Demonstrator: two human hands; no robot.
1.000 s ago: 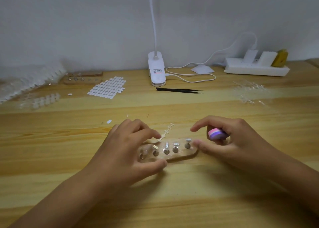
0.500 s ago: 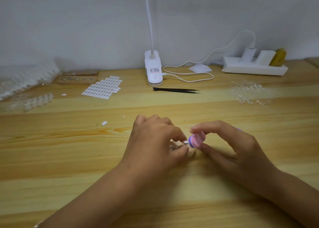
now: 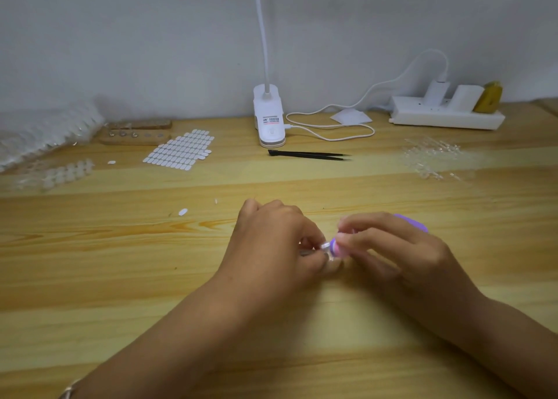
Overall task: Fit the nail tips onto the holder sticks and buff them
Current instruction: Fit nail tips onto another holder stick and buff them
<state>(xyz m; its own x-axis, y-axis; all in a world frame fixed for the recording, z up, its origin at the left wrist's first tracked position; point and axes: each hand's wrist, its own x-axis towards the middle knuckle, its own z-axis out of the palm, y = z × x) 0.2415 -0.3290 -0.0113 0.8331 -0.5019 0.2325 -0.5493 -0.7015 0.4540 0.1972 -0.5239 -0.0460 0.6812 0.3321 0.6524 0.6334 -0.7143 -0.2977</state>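
nail tip in left hand, buffer touching

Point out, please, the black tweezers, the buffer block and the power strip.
black tweezers (image 3: 308,154): head view, middle of the two arms.
buffer block (image 3: 335,247): head view, its pink-and-purple near end.
power strip (image 3: 447,118): head view, front face of its white body.

Table: pale wood, grain running left to right, set against a wall.
Back centre: white lamp base; cable looped to its right; black tweezers just in front.
Back right: power strip; clear tips scattered in front of it.
Back left: two wooden blocks; tab sheet beside them; plastic packs at the edge; tip rows nearer.
Middle: one loose tab, lying alone.
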